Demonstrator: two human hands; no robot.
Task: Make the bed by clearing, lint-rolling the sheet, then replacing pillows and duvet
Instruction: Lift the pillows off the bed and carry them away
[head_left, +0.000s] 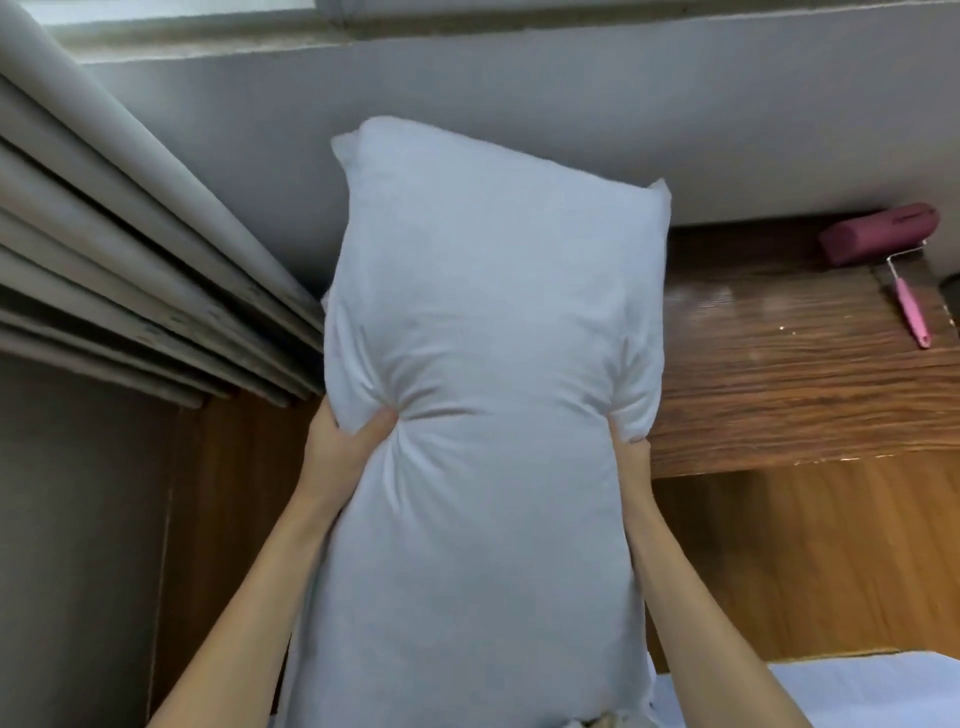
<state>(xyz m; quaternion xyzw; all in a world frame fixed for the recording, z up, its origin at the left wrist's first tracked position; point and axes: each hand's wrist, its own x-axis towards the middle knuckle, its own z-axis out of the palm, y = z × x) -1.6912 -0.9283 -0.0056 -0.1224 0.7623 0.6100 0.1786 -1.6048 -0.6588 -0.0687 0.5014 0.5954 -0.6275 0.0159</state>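
A white pillow (488, 364) stands upright in the middle of the view, held in the air in front of the wall. My left hand (345, 434) grips its left edge, thumb pressed into the front so the fabric puckers. Gripping the right edge is my right hand (631, 449), mostly hidden behind the pillow. A pink-handled lint roller (906, 296) with a dark pink roll lies on the wooden shelf at the right. A corner of the white bed sheet (872, 691) shows at the bottom right.
A wooden headboard shelf (769, 374) runs along the wall on the right. Grey curtains (119, 249) hang at the left, with a grey wall (571, 114) and window sill behind. Wood panelling (779, 561) fills the space below the shelf.
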